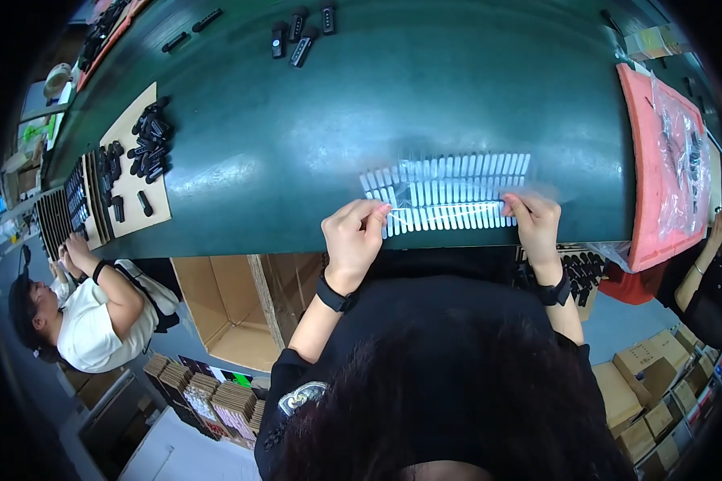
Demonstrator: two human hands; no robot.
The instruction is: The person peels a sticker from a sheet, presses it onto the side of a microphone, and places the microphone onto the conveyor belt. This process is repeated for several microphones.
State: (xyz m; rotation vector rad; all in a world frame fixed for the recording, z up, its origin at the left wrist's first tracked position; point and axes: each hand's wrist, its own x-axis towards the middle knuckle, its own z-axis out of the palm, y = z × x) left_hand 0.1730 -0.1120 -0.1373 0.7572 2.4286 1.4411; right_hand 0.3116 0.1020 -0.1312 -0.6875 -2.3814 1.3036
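Just above the front of the green table, my left hand [356, 232] and my right hand [533, 220] pinch the opposite sides of a clear film sheet [445, 210]. Three rows of narrow, pale, round-ended strips [457, 167] show on or through it. Glare and blur near my fingers hide whether the strips are part of the film or lie under it. A dark band circles each of my wrists.
Small black devices [301, 50] lie at the table's [425, 80] far side. More black parts [148, 144] sit on cardboard at left. A pink foam tray [642, 176] with plastic wrap stands at right. Co-workers sit at left [104, 321] and right. Below is an open carton [217, 301].
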